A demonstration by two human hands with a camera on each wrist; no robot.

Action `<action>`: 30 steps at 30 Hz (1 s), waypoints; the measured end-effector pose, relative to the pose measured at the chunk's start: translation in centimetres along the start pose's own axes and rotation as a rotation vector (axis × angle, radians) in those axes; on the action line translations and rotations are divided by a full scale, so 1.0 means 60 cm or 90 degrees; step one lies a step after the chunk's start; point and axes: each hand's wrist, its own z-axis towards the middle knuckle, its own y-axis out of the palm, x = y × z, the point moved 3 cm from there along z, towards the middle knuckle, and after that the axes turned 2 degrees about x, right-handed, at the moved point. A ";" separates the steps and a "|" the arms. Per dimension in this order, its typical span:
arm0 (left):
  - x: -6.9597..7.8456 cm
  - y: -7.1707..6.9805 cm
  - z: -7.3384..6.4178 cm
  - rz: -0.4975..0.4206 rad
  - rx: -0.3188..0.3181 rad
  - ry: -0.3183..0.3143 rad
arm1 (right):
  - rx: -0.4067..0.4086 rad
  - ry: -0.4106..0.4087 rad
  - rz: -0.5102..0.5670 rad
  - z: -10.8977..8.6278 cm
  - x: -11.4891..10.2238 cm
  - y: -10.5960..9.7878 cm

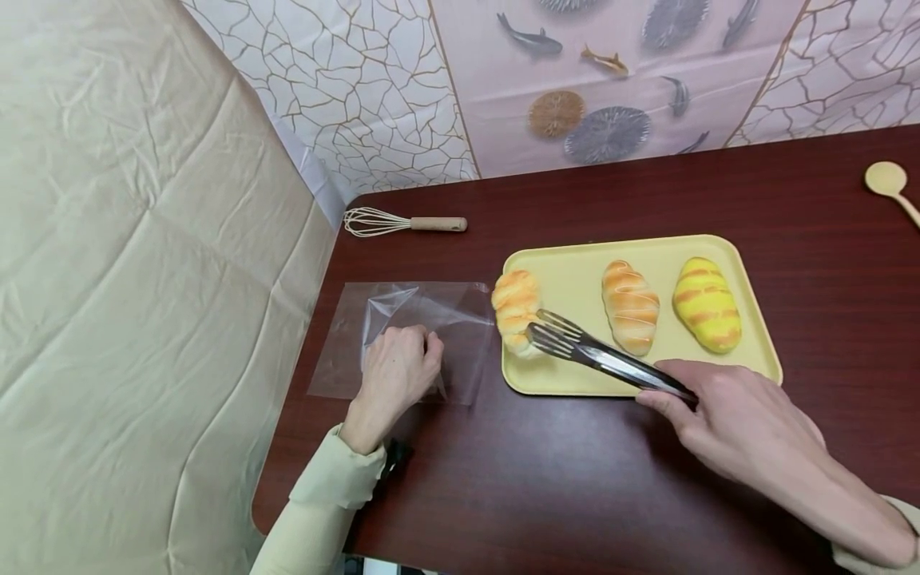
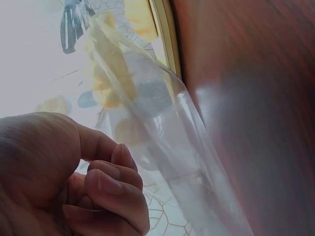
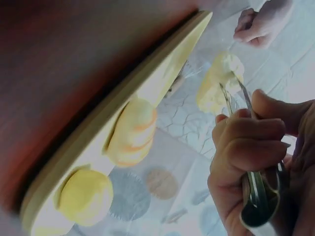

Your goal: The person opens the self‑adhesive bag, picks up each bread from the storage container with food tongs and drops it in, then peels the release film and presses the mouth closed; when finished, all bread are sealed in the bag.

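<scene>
My left hand [image 1: 402, 359] has its fingers curled over a clear plastic bag [image 1: 460, 319]. It seems to pinch the film, though the exact contact is hidden. My right hand [image 1: 747, 415] grips metal tongs [image 1: 618, 363] with slotted heads. The tongs hold an orange-and-cream bread roll [image 1: 515, 307] at their tips. In the right wrist view that roll [image 3: 216, 83] appears raised above the tray's left end. On the yellow tray [image 1: 564, 379] lie a striped orange roll [image 1: 630, 307] and a yellow roll [image 1: 707, 305].
A whisk [image 1: 410, 223] with a wooden handle lies behind the bag. A light-coloured spoon [image 1: 886, 179] is at the far right of the dark red table [image 1: 546, 479]. Patterned cloth [image 1: 381, 88] hangs at the back, and beige cloth [image 1: 144, 263] covers the left side.
</scene>
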 end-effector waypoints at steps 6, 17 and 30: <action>0.004 -0.002 -0.001 -0.002 0.002 -0.010 | -0.038 -0.075 -0.008 0.022 -0.026 0.013; 0.009 -0.003 -0.002 -0.008 0.004 0.015 | -0.124 -0.095 0.053 0.059 -0.057 0.033; 0.014 -0.005 -0.009 0.022 0.021 0.061 | -0.155 -0.083 0.082 0.096 -0.086 0.048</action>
